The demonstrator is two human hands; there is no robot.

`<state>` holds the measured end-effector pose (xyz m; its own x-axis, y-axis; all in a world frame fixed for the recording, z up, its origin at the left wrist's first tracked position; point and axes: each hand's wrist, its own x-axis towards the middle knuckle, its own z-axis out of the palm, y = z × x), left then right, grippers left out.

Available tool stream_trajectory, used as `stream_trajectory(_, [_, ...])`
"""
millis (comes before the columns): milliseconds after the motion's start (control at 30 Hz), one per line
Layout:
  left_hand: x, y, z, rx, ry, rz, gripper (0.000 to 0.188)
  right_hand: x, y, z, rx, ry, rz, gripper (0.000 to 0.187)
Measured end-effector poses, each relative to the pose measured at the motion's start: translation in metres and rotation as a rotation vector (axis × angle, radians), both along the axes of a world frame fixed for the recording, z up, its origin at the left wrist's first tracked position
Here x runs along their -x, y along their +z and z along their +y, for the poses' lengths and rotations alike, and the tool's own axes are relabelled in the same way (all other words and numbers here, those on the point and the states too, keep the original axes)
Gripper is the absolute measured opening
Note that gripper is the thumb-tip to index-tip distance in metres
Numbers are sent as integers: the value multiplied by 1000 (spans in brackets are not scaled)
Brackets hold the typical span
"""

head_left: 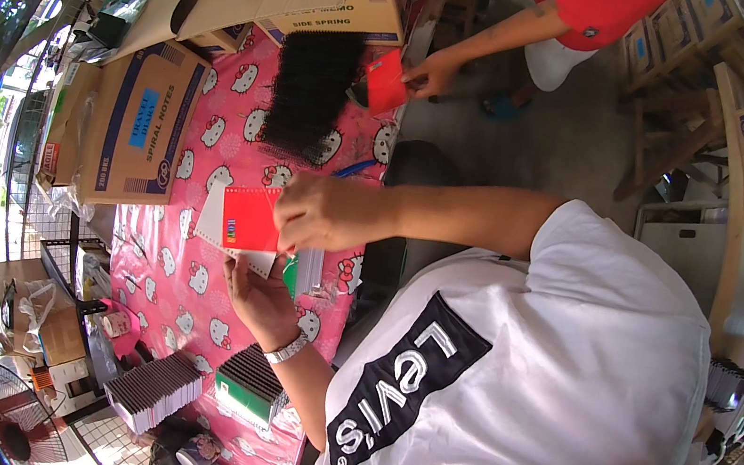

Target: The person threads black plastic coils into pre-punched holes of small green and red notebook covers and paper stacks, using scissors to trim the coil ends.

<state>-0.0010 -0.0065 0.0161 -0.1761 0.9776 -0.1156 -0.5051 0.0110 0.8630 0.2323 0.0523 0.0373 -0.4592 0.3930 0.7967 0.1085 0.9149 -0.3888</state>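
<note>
My right hand [322, 214] comes in from the upper right, fingers pinched on a red notebook cover [246, 215] with small holes along its edge. Below it my left hand [258, 297], with a metal-band watch at the wrist, grips white punched sheets [213, 215] that lie against the cover. Part of the fingers' grip is hidden behind the sheets. Just beside my hands, a stack of white paper [309, 271] rests on the table next to something green. A pile of black binding coils [311, 91] lies farther up the table.
A pink cartoon-print cloth [195, 274] covers the table. Bound notebooks [250, 387] and another notebook stack [155, 389] stand at the lower end. Cardboard boxes [145, 124] line the far side. At the top, a co-worker in a red shirt [588, 11] holds a red cover [385, 84].
</note>
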Motion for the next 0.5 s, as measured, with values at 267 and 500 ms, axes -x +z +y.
stream_trajectory(267, [26, -3, -8, -73, 96, -10, 25, -142, 29, 44, -243, -868, -85, 25])
stream_trajectory(500, [-11, -1, -30, -78, -4, -157, 24, -208, 16, 38, -170, -1410, -408, 17])
